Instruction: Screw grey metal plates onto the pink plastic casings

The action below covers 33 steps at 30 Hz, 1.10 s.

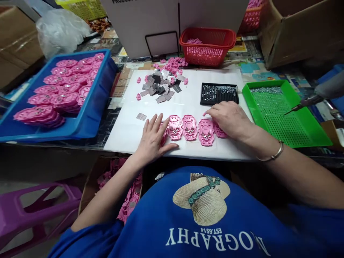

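Several pink plastic casings with small metal pieces in them stand in a row on a white board. My left hand lies over the row's left end, fingers spread, partly covering one casing and touching its neighbour's edge. At the right end, my right hand is closed in a pinch, with a small pink piece at its fingertips. Its palm hides part of the rightmost casing. A lone grey metal plate rests left of my left hand.
Behind are loose grey plates and small pink parts. A black screw tray, green tray and red basket stand right. A blue tray holds stacked casings at left. A screwdriver hangs far right.
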Available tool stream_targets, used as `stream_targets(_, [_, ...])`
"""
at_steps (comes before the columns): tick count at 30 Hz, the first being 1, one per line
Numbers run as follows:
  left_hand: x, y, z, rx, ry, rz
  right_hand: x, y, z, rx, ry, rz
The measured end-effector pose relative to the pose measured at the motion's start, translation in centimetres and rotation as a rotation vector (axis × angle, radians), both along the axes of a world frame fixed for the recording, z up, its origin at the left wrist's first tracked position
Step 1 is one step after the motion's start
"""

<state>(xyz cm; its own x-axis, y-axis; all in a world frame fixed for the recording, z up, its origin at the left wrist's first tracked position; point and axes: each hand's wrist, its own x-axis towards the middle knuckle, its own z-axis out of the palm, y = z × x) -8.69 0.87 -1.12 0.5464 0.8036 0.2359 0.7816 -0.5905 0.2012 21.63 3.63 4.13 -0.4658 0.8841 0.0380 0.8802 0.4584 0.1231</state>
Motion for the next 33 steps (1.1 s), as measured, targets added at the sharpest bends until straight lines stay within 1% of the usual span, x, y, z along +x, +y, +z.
stream_targets(2, [0.4, 0.5, 0.1, -0.025, 0.002, 0.008, -0.8, 1.5, 0.0, -0.038, -0.049, 0.019])
stream_targets(5, [0.7, 1.0, 0.3, -0.045, 0.004, 0.016, -1.4, 2.9, -0.3, -0.079, -0.096, 0.033])
stream_targets(10, [0.7, 1.3, 0.3, -0.089, -0.035, -0.007, -1.9, 3.5, -0.6, -0.083, -0.093, -0.015])
stream_targets(13, [0.5, 1.1, 0.3, -0.104, -0.078, -0.012, -2.4, 3.5, -0.5, -0.085, -0.097, -0.051])
stream_targets(15, [0.2, 0.9, 0.5, -0.095, -0.141, -0.021, -2.6, 3.3, -0.1, -0.074, -0.067, -0.069])
stream_targets(17, [-0.5, 0.8, 0.8, -0.084, -0.252, -0.023, -2.8, 3.3, 0.5, -0.057, 0.002, -0.072])
stream_targets(19, [-1.3, 1.1, 1.1, -0.066, -0.371, 0.010, -3.0, 3.8, 1.1, -0.034, 0.083, -0.051])
stream_targets(22, [-2.6, 2.8, 1.5, -0.008, -0.472, 0.114, -4.3, 5.7, 2.0, -0.040, 0.183, 0.007])
stream_targets(24, [-3.3, 4.6, 1.7, 0.014, -0.501, 0.183, -5.9, 7.6, 2.1, -0.103, 0.242, 0.041])
stream_targets(26, [-3.8, 6.6, 1.7, -0.006, -0.512, 0.219, -8.0, 9.5, 1.6, -0.171, 0.275, 0.069])
stream_targets(29, [-4.3, 9.0, 1.7, -0.051, -0.493, 0.244, -11.1, 11.8, 0.4, -0.188, 0.282, 0.126])
stream_targets(31, [-4.6, 10.0, 1.8, -0.055, -0.473, 0.264, -12.9, 12.7, -0.3, -0.189, 0.279, 0.164])
stream_targets(33, [-4.9, 10.5, 1.9, -0.049, -0.456, 0.276, -14.2, 13.2, -0.8, -0.201, 0.272, 0.192])
